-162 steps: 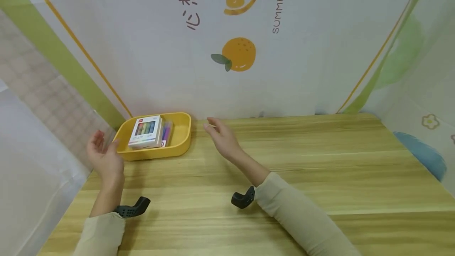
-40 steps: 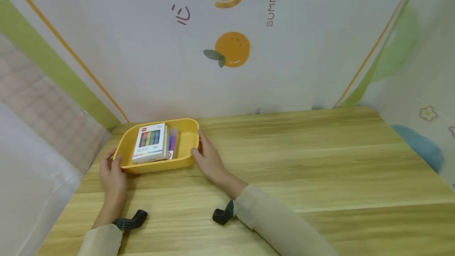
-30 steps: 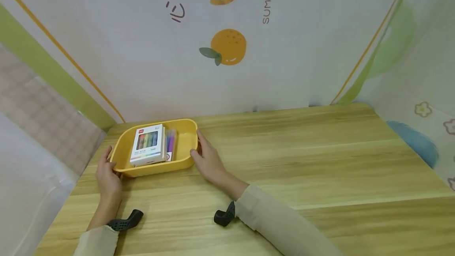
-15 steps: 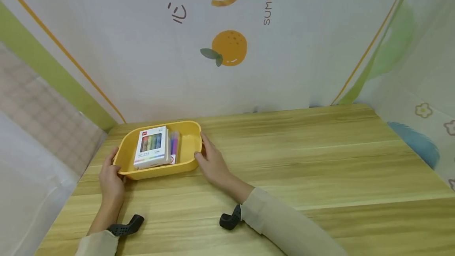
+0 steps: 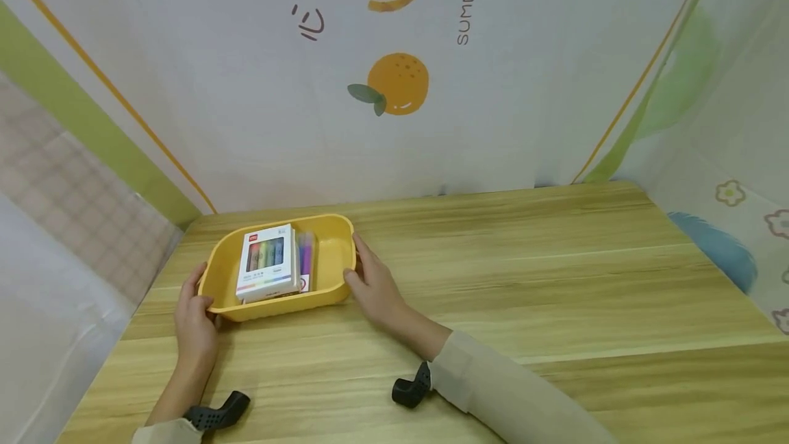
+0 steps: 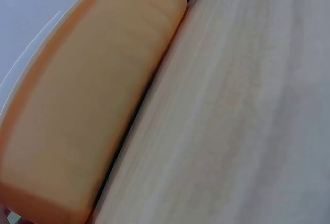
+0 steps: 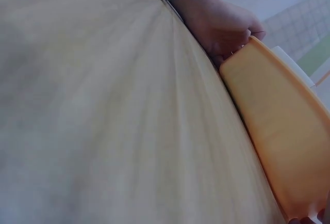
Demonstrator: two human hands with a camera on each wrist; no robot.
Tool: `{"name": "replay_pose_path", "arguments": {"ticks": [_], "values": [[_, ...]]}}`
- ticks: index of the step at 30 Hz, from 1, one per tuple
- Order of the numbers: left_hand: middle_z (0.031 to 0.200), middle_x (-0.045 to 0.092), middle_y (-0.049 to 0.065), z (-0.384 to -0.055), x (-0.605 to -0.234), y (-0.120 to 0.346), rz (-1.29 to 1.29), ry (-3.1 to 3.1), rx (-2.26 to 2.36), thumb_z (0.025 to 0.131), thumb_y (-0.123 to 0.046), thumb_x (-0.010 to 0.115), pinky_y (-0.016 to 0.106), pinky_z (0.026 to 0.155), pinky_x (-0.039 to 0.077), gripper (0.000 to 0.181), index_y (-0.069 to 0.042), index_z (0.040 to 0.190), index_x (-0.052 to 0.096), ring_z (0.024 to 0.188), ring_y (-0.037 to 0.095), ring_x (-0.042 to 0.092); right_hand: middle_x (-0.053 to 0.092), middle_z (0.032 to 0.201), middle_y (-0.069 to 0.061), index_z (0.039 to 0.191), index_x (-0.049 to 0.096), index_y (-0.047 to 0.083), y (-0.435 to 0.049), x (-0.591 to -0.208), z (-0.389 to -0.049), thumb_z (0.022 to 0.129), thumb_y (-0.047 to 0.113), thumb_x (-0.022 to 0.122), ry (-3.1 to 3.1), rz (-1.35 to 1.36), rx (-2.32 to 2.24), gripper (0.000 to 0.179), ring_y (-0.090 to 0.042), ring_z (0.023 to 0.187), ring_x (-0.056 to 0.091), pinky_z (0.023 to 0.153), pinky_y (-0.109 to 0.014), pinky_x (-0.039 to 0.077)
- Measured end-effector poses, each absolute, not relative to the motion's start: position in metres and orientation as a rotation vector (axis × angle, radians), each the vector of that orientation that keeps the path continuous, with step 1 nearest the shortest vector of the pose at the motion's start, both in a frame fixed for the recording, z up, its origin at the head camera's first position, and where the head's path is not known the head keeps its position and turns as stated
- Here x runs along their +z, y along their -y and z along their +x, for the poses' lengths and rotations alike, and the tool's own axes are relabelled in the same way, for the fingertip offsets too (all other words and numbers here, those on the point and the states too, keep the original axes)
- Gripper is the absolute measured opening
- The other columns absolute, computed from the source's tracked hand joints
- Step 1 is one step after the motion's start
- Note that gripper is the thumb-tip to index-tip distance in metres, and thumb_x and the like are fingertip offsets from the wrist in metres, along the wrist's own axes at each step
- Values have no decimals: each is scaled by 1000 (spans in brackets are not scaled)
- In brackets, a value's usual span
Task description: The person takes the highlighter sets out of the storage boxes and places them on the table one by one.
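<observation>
A yellow plastic storage basket [image 5: 280, 307] with rounded corners sits on the table's left side in the head view. My left hand [image 5: 196, 327] grips its left end, thumb at the rim by the near corner. At the right end, my right hand [image 5: 379, 293] holds the wall with the thumb at the near corner and fingers along the outer side. A white box [image 5: 265, 262] with a window showing coloured sticks lies inside. Beside it is a clear pack of purple and blue pens [image 5: 305, 259]. The basket's front wall [image 6: 87, 95] fills much of the left wrist view. Most fingertips are hidden.
The wood-grain table [image 5: 524, 279] extends far to the right. A white cloth [image 5: 296, 149] printed with oranges hangs along its back edge, and more cloth hangs at both sides. Black curved wrist mounts [image 5: 218, 413] project above the tabletop from each sleeve.
At first both hands were apart from the basket; now they hold its two ends. Over the last second the basket has shifted slightly toward me and to the right, its contents still inside.
</observation>
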State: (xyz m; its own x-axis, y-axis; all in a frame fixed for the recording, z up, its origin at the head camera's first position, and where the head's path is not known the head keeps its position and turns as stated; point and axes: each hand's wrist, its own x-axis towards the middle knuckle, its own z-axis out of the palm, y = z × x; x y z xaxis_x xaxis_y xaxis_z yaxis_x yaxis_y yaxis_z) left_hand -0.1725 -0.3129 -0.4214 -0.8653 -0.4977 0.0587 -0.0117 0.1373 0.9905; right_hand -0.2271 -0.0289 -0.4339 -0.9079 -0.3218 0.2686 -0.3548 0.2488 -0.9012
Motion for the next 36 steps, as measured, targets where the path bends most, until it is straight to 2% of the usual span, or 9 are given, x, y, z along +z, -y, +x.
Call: {"name": "replay_pose_path", "arguments": {"ticks": [5,12,15,18,20,22,26,32,36], "values": [[157,38,4,-169,-421,310,496,2026,-1831,97,-5,24,8,67,45,63,-16,157,36,107,-1,52,30,166,-10,162,18,7,25,-436,-224,99,18,45,2452,666,1772,70,-22,144,45,117,-35,39],[149,43,3,-165,-421,305,470,2020,-1849,96,-4,24,4,81,46,63,-15,157,36,120,3,50,31,165,-10,162,18,7,18,-432,-216,99,17,46,2476,664,1733,70,-24,146,44,119,-40,37],[137,50,-5,-163,-421,302,441,1992,-1862,96,-2,26,5,78,48,62,-13,155,39,113,0,54,31,166,-9,163,18,9,14,-432,-214,99,18,47,2493,661,1704,70,-23,149,39,121,-41,34],[126,54,-11,-159,-422,299,409,1954,-1885,95,1,26,7,60,44,60,-14,151,44,86,-1,58,30,166,-8,163,18,11,11,-434,-212,99,20,47,2506,660,1679,70,-21,151,34,122,-42,32],[123,56,-11,-156,-422,297,403,1929,-1889,95,3,27,10,52,40,58,-15,146,48,78,-1,57,29,167,-6,163,17,13,8,-435,-210,100,20,46,2511,660,1681,70,-20,152,32,123,-42,31],[121,58,-10,-154,-422,296,401,1905,-1887,95,4,28,10,52,42,56,-15,142,51,78,-1,58,27,167,-5,163,17,14,5,-435,-208,100,19,46,2507,666,1699,69,-20,152,32,122,-43,31],[117,61,-10,-152,-423,295,408,1892,-1854,98,1,32,9,69,52,49,-11,140,55,97,-2,63,27,167,-4,163,18,15,0,-436,-204,100,18,46,2512,669,1706,69,-20,152,33,122,-43,32],[106,65,-11,-153,-423,296,487,1853,-1825,103,-7,41,10,62,53,41,-11,140,58,82,-3,66,28,167,-6,163,18,14,-6,-437,-201,100,19,45,2507,684,1693,69,-21,152,31,122,-45,32],[105,64,-13,-155,-424,295,482,1850,-1832,103,-8,43,10,64,53,39,-12,139,58,83,-6,66,29,166,-7,163,18,14,-9,-436,-199,99,20,46,2506,686,1697,70,-22,152,32,121,-45,33]]}}
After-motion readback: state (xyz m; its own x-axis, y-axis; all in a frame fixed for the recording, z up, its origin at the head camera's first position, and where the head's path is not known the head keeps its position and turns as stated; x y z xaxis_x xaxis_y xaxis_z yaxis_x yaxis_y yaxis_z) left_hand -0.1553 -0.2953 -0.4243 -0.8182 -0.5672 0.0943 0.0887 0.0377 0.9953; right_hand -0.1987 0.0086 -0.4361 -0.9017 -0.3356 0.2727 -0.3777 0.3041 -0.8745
